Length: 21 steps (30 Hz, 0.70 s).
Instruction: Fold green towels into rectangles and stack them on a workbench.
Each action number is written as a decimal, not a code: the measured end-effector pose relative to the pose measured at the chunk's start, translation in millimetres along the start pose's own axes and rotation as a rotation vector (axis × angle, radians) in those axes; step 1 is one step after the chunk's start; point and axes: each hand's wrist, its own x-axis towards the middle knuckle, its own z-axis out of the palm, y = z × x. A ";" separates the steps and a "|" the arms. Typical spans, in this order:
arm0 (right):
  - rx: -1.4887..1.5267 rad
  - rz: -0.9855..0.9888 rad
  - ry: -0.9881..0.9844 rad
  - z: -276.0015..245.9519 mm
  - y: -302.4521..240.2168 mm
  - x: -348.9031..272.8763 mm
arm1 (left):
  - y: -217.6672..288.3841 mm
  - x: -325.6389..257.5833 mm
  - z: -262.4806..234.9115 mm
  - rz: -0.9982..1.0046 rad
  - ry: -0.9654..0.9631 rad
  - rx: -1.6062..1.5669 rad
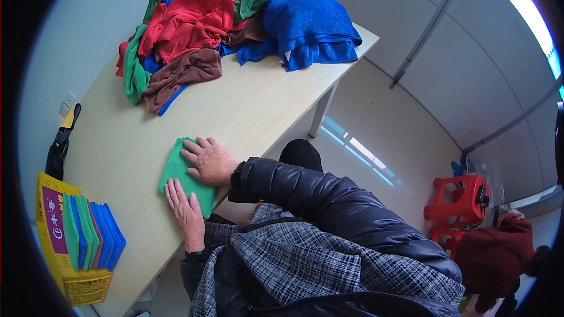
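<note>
A green towel, folded into a flat rectangle, lies at the near edge of the table. My left hand rests flat on its lower left part, fingers stretched out. Across its upper right part lies my right hand, fingers spread and palm down. Neither hand grips the cloth; both press on top of it. Part of the towel is hidden under my hands.
Loose red, green, brown and blue cloths heap at the table's far end, beside a blue towel stack. A yellow box holds several folded cloths at left. Red stools stand on the floor at right.
</note>
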 end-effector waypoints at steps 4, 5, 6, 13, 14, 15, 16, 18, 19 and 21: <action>0.012 0.006 -0.022 -2.4 0.0 1.0 | 0.0 0.8 -0.2 -0.006 -0.004 -0.003; 0.028 0.016 -0.053 -4.0 -1.0 1.6 | -0.4 0.8 0.0 -0.009 -0.003 -0.005; 0.043 0.026 -0.083 -5.4 -1.3 1.8 | -0.7 0.5 0.3 -0.016 -0.006 -0.001; -0.010 -0.014 -0.014 -3.2 -0.7 2.2 | -1.0 1.0 1.0 -0.003 0.023 -0.040; -0.014 -0.011 -0.014 -3.3 -1.9 2.3 | -1.0 -0.7 -0.5 -0.031 0.024 -0.027; 0.001 -0.033 -0.024 -2.9 -1.7 2.6 | -0.2 -0.7 -1.0 -0.029 0.023 -0.041; -0.009 -0.028 -0.018 -2.7 -1.5 2.8 | 0.9 -0.7 -1.6 -0.028 0.022 -0.055; -0.025 -0.019 -0.002 -0.8 -2.4 3.7 | 1.5 -0.6 -3.5 -0.055 0.027 -0.052; -0.009 -0.045 -0.010 0.7 -1.7 4.1 | 2.1 0.1 -3.6 -0.043 0.030 -0.061; -0.057 -0.010 -0.010 1.7 -1.5 4.6 | 1.8 0.5 -4.2 -0.020 0.035 -0.077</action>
